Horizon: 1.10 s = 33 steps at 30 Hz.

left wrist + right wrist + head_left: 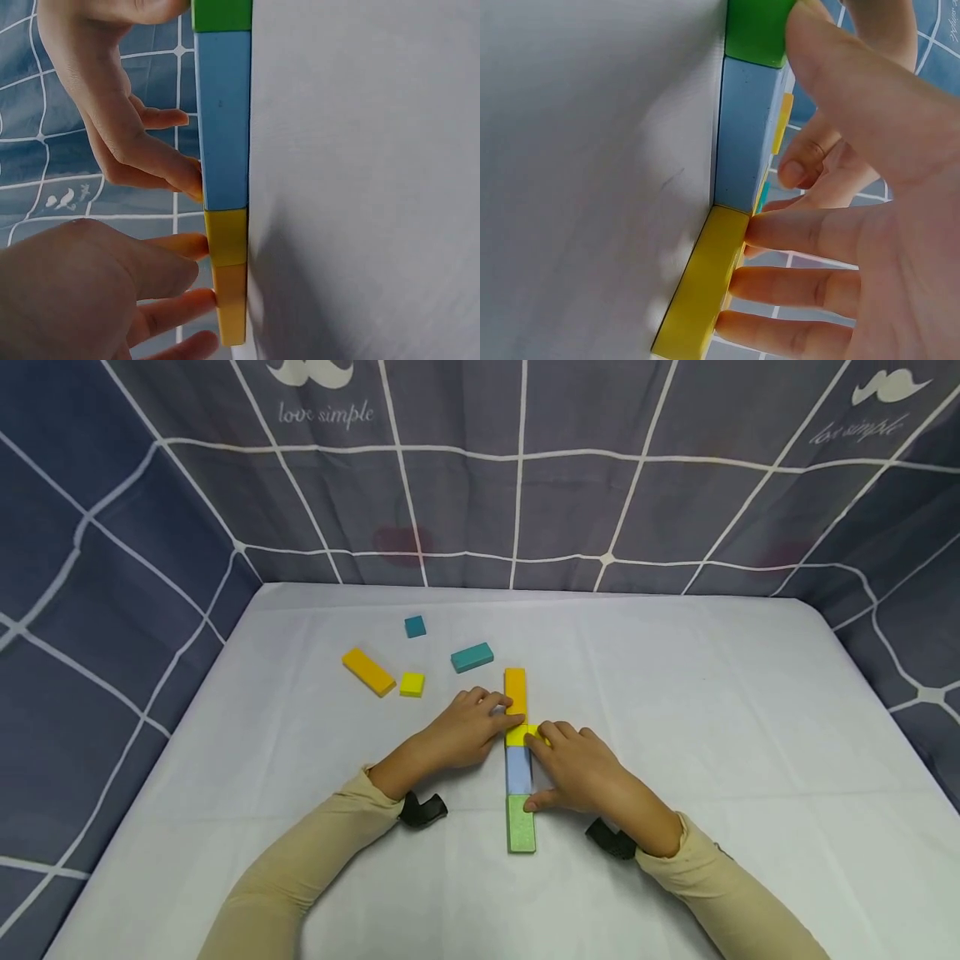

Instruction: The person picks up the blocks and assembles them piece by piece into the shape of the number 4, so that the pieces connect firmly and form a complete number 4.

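Centrally, left hand [471, 729] and right hand [581, 767], fingers extended, are touching a block row [518, 771] well within the worktop [720, 693] edges; a teal block [472, 658] is lying near the row's far end, an orange block [367, 672] farther left.

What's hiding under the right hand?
From above, the right hand partly covers a yellow block, whose side shows in the right wrist view. The thumb tip touches the green block. Whatever lies directly beneath the palm is covered in the head view.
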Each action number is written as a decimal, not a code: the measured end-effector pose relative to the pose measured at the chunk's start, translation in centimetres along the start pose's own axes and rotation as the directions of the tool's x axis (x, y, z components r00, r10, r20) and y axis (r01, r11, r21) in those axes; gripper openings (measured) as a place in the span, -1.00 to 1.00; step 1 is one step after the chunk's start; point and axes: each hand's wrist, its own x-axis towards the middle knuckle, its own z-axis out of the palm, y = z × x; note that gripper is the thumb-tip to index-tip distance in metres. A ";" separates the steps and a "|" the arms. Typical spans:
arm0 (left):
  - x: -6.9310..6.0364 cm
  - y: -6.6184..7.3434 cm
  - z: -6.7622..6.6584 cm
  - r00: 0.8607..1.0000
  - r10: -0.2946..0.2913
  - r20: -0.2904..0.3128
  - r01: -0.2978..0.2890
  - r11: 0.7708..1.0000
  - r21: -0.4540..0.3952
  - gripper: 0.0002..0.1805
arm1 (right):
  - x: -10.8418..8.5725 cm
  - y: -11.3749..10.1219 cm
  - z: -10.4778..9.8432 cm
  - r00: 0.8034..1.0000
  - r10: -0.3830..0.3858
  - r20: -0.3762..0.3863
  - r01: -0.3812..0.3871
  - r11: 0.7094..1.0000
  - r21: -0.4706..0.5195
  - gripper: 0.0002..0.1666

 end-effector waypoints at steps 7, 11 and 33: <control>-0.2 0.1 0.2 1.000 0.009 -0.027 -0.009 1.000 0.001 -0.63 | -0.1 -0.1 0.3 1.000 0.006 -0.001 -0.006 1.000 -0.007 0.11; -0.3 0.1 0.3 0.999 0.021 -0.030 -0.021 1.000 0.014 -0.64 | -0.1 -0.2 0.5 1.000 0.005 -0.008 -0.005 1.000 -0.012 0.10; -0.7 0.0 -0.6 0.998 0.035 -0.049 -0.034 0.999 0.030 -0.70 | -0.1 -0.1 0.4 0.999 0.000 -0.041 -0.001 1.000 -0.016 0.10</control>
